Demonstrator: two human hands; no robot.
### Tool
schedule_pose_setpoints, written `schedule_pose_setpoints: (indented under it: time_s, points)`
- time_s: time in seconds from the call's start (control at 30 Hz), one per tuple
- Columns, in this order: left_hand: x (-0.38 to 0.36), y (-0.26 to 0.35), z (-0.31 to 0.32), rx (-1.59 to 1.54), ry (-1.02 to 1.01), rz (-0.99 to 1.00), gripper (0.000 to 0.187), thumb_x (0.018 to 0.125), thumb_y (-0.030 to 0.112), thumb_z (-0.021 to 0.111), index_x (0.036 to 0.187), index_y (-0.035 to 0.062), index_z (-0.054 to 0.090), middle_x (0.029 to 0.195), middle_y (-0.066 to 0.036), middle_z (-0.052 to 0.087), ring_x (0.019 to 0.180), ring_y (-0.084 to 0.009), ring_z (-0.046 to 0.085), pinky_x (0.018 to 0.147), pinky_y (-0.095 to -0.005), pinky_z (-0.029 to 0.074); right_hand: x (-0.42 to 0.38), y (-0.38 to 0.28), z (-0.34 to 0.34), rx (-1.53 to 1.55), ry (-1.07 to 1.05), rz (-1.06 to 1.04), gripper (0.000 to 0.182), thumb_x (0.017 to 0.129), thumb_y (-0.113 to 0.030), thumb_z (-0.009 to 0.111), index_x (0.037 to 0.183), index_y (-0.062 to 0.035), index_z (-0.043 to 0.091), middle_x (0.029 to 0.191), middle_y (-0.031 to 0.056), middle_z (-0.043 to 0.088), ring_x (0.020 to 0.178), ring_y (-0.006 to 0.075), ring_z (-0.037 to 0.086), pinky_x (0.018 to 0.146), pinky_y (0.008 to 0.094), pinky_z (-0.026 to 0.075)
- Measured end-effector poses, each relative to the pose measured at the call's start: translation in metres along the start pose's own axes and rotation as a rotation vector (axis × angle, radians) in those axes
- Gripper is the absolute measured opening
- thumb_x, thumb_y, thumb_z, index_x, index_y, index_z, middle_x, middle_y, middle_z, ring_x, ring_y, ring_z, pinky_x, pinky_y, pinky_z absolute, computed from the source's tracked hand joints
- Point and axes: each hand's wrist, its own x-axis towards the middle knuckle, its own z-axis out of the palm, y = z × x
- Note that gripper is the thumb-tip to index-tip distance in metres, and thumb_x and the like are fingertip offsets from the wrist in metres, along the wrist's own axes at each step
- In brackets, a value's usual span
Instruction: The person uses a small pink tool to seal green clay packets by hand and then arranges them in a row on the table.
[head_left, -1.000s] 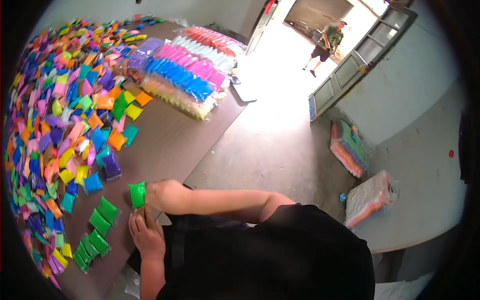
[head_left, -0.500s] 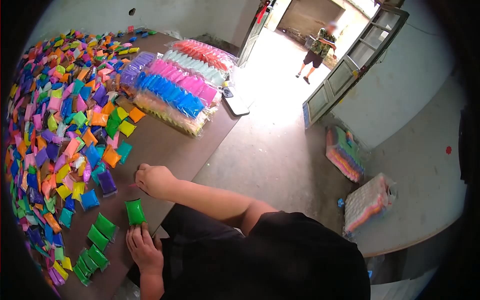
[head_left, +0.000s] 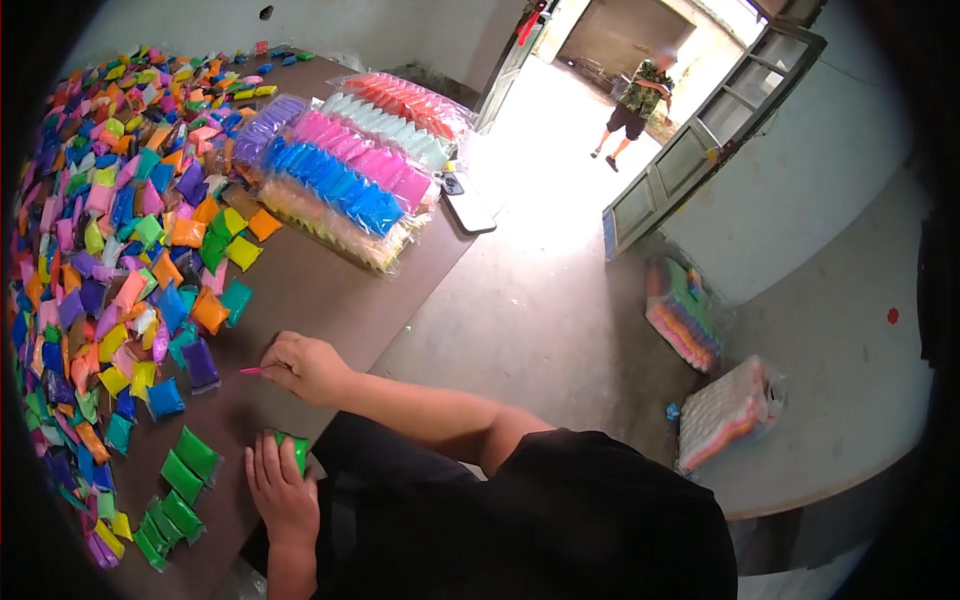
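My left hand point(head_left: 283, 480) lies at the table's near edge, its fingers closed over a shiny green packet point(head_left: 298, 450) that is mostly hidden beneath them. Farther up the edge, my right hand point(head_left: 308, 368) pinches a thin pink stick point(head_left: 251, 371), which pokes out to the left of the fingertips. To the left of my left hand, several more green packets point(head_left: 182, 476) lie in a loose, overlapping row. A purple packet point(head_left: 200, 364) and a blue packet point(head_left: 166, 398) rest at the margin of a large pile of mixed coloured packets point(head_left: 130, 240).
Clear bags of sorted packets point(head_left: 340, 185) stand on the brown table point(head_left: 330, 300) beside a phone point(head_left: 468, 206). Bundled colourful packs point(head_left: 684, 315) and a white-topped pack point(head_left: 728, 412) sit on the floor at right. A person point(head_left: 635, 105) stands beyond the open door point(head_left: 690, 150).
My left hand has moved up over the green packet, covering most of it. My right hand has turned slightly, and more of the pink stick shows. The view has shifted a little.
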Motion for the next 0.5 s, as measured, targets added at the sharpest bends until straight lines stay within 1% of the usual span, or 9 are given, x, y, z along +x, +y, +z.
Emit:
schedule_pose_setpoints:
  time_s: [0.03,0.13,0.17,0.23,0.27,0.33,0.37,0.43,0.5]
  points:
    - [-0.002,-0.003,0.008,0.011,0.131,0.053,0.057,0.081,0.013,0.076,0.131,0.0004,0.051,0.136,-0.021,0.05,0.126,-0.0389,0.05,0.11,-0.0507,0.04,-0.001,0.002,0.001,-0.025,0.032,-0.033,0.011,0.087,-0.017,0.07,0.093,-0.0089,0.068,0.091,0.0094,0.064,0.088,0.03,0.064,0.076,0.04,0.052]
    - [0.012,-0.003,-0.017,-0.306,0.167,0.001,0.041,0.083,0.011,0.075,0.122,0.0034,0.062,0.129,-0.019,0.056,0.114,-0.0368,0.057,0.097,-0.0471,0.048,-0.001,0.018,0.01,-0.125,0.105,-0.163,0.009,0.085,-0.018,0.072,0.089,-0.0099,0.071,0.09,0.0085,0.066,0.087,0.0298,0.065,0.076,0.0396,0.053]
    - [0.017,-0.007,-0.021,-0.43,0.184,-0.082,0.038,0.085,0.012,0.075,0.121,0.0037,0.064,0.123,-0.018,0.058,0.109,-0.0358,0.059,0.092,-0.0456,0.049,0.001,0.019,0.009,-0.161,0.107,-0.192,0.008,0.084,-0.018,0.074,0.088,-0.0109,0.073,0.09,0.0089,0.067,0.086,0.0298,0.065,0.075,0.0393,0.054]
    - [0.033,-0.017,-0.029,-0.665,0.27,-0.269,0.042,0.086,0.014,0.075,0.125,0.0028,0.063,0.103,-0.015,0.063,0.096,-0.0338,0.063,0.083,-0.0422,0.052,0.001,0.006,0.006,-0.143,0.051,0.016,0.013,0.083,-0.021,0.077,0.089,-0.0103,0.074,0.089,0.0095,0.067,0.084,0.0281,0.066,0.073,0.0385,0.054]
    - [0.042,-0.021,-0.043,-0.895,0.058,-0.534,0.042,0.086,0.015,0.075,0.124,0.0021,0.063,0.098,-0.014,0.062,0.092,-0.0351,0.062,0.081,-0.0445,0.052,0.001,0.013,0.009,-0.12,0.069,-0.031,0.012,0.084,-0.019,0.077,0.09,-0.0092,0.074,0.088,0.0093,0.067,0.084,0.0264,0.066,0.073,0.0381,0.053]
    - [0.044,-0.033,-0.025,-0.385,0.129,-0.474,0.039,0.083,0.014,0.075,0.12,0.0057,0.065,0.1,-0.011,0.063,0.094,-0.0327,0.061,0.082,-0.0433,0.052,0.002,0.006,0.004,-0.142,0.068,-0.047,0.01,0.085,-0.017,0.076,0.091,-0.0094,0.074,0.085,0.0093,0.066,0.082,0.0249,0.066,0.073,0.0366,0.053]
    - [0.042,-0.036,-0.028,-0.365,0.109,-0.527,0.039,0.083,0.014,0.075,0.12,0.0057,0.065,0.1,-0.011,0.063,0.094,-0.0327,0.061,0.082,-0.0433,0.052,0.001,0.003,0.003,-0.132,0.066,-0.05,0.01,0.084,-0.017,0.075,0.09,-0.0094,0.074,0.086,0.0096,0.066,0.082,0.0263,0.066,0.072,0.0368,0.053]
    - [0.04,-0.039,-0.031,-0.008,0.383,-0.178,0.039,0.084,0.012,0.074,0.12,0.0025,0.064,0.108,-0.011,0.063,0.1,-0.0302,0.062,0.088,-0.0416,0.051,0.003,-0.002,0.001,-0.112,0.048,-0.047,0.009,0.084,-0.017,0.075,0.089,-0.0095,0.073,0.087,0.0098,0.066,0.081,0.0276,0.065,0.07,0.0371,0.052]
    - [0.028,-0.035,-0.019,-0.074,0.343,-0.145,0.037,0.083,0.011,0.074,0.118,0.003,0.065,0.111,-0.01,0.062,0.102,-0.0293,0.061,0.089,-0.0407,0.051,0.005,-0.005,-0.001,-0.12,0.03,0.011,0.011,0.085,-0.018,0.076,0.09,-0.0084,0.073,0.088,0.0092,0.067,0.081,0.0272,0.065,0.07,0.0359,0.052]
